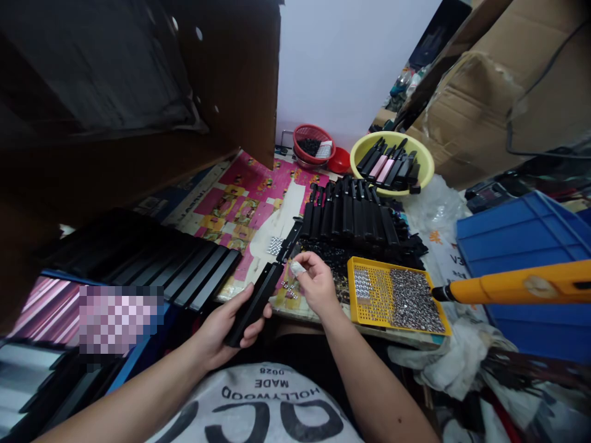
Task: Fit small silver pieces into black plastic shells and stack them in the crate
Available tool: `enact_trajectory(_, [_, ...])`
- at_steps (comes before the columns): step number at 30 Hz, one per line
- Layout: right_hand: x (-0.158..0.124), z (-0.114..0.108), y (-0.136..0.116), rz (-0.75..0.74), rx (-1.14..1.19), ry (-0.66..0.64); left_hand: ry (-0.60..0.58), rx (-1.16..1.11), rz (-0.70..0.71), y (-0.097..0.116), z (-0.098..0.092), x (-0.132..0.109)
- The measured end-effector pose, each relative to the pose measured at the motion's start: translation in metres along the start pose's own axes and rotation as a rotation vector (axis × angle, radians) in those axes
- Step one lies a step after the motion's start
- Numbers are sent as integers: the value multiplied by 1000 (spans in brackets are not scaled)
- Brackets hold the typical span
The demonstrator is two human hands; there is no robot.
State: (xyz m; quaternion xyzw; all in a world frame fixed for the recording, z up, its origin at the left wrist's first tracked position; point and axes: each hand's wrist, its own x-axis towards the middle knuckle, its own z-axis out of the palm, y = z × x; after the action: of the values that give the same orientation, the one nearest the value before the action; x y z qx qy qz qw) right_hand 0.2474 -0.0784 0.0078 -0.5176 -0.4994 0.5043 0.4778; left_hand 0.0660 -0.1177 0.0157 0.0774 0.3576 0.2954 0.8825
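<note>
My left hand [217, 335] is wrapped round a long black case [255, 303], held tilted with its far end up and to the right. A narrower black jointed arm [290, 241] extends from that far end, or lies right behind it. My right hand [316, 288] is close beside this end, thumb and fingertips pinched together. White wrapping [298, 267] covers a fingertip there. Whatever the pinch holds is too small to make out. Small shiny metal pieces [290, 289] are scattered on the table just below the right fingertips.
Several similar black cases [353, 215] lie in a row behind my hands. A yellow tray [385, 325] of small metal parts sits right, near an orange-handled tool [512, 284]. Farther back are a yellow basin [427, 161] and red basket [300, 132]. Black-and-silver pieces [198, 277] line the left.
</note>
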Motion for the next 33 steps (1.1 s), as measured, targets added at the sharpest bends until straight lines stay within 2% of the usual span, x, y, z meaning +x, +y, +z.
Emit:
enact_trajectory(3, [-1, 6, -12, 29, 127, 28, -4, 91, 37, -4, 0, 0])
enact_trajectory(6, [-5, 5, -14, 44, 168, 43, 142, 255, 153, -4, -3, 0])
enact_trajectory(8, [-7, 4, -13, 35, 188, 44, 205, 364, 182, -2, -4, -1])
enact_trajectory(10, [-9, 4, -10, 18, 180, 42, 178, 461, 172, 0, -1, -3])
enact_trajectory(12, [-10, 4, -9, -11, 134, 62, 140, 547, 190, -1, 3, -5])
enact_trajectory(14, [-10, 3, -9, -81, 35, 105, 149, 621, 250, -2, 7, -5])
enact_trajectory(17, [-11, 3, -9, -176, -140, 141, 203, 782, 351, -7, 7, -2])
enact_trajectory(19, [-13, 4, -6, -191, -177, 155, 269, 950, 470, -9, 3, 0])
enact_trajectory(21, [-14, 6, -2, -162, -79, 187, 323, 1135, 626, -12, -2, 2])
enact_trajectory(24, [-16, 10, 3, 0, 274, 148, 313, 1296, 763, -14, -6, 4])
enact_trajectory(26, [-18, 13, 4, 120, 498, 43, 269, 1307, 756, -14, -6, 5])
enact_trajectory(28, [-21, 17, 4, 177, 616, -17, 226, 1267, 715, -13, -4, 6])
enact_trajectory(31, [-27, 17, 7, 185, 615, 22, 188, 1128, 583, -10, -1, 4])
enact_trajectory(33, [-25, 6, 8, 190, 561, -14, 148, 991, 447, -6, -1, 0])
